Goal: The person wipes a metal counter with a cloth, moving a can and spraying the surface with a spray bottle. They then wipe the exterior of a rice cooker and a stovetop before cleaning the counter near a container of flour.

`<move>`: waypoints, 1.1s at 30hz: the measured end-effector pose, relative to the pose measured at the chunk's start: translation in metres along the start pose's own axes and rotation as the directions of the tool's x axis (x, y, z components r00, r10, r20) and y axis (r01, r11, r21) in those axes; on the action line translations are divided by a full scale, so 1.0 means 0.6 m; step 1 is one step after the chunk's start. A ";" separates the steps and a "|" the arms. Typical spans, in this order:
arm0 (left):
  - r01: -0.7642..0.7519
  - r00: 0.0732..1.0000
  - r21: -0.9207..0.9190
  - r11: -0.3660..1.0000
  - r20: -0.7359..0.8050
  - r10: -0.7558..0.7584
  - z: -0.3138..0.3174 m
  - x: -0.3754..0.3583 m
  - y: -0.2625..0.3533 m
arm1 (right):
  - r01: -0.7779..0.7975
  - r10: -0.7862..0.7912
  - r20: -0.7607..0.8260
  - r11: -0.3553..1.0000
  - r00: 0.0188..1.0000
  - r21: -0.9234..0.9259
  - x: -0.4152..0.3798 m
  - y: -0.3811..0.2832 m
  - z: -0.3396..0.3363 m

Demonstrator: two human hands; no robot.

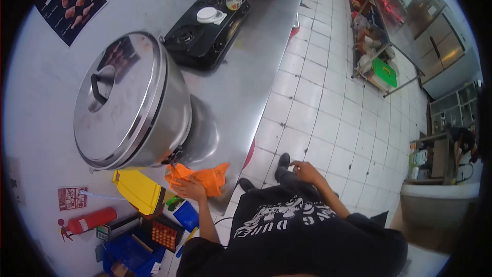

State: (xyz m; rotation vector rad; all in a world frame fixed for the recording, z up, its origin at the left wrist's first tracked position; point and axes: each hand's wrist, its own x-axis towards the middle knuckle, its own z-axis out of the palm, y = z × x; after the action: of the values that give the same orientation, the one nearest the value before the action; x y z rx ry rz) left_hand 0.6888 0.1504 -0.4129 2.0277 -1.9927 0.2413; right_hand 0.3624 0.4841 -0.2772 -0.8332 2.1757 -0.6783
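My left hand (188, 189) is on a bunched orange cloth (211, 178), its fingers gripping and pressing it at the near end of the steel counter (246, 72). The cloth lies beside the base of a large steel rice cooker (174, 87) with a domed, shiny lid. Part of the cloth is hidden under the hand. Away from the counter, my right hand (306, 172) hangs over the tiled floor near my leg, its fingers loosely bent and apart, holding nothing.
A black two-burner stove (205, 33) bears a round white item (208, 14) and a spray bottle (233, 1). Below the counter end are a yellow lid (138, 191), a blue crate (128, 251) and an egg tray (165, 233). A fire extinguisher (92, 221) is at the wall.
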 end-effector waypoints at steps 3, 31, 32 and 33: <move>0.042 0.994 -0.054 0.998 0.103 -0.036 -0.019 -0.005 0.042 | -0.013 0.015 -0.035 0.998 0.999 0.067 0.025 0.080 -0.036; -0.388 0.883 -0.376 0.841 0.108 0.456 0.105 0.242 1.071 | -0.269 0.257 0.086 0.944 0.962 0.191 0.415 0.313 -0.431; -0.395 0.883 -0.408 0.823 0.080 0.463 0.117 0.260 1.114 | -0.298 0.285 0.090 0.925 0.954 0.237 0.432 0.312 -0.448; -0.388 0.883 -0.410 0.825 0.090 0.460 0.131 0.279 1.158 | -0.322 0.310 0.090 0.905 0.947 0.279 0.453 0.314 -0.470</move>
State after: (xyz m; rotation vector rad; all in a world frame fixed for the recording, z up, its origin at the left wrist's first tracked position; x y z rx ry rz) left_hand -0.0048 -0.0357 -0.3742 1.3893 -2.3705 -0.2464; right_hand -0.0670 0.4717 -0.3424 -0.3269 2.0417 -0.7789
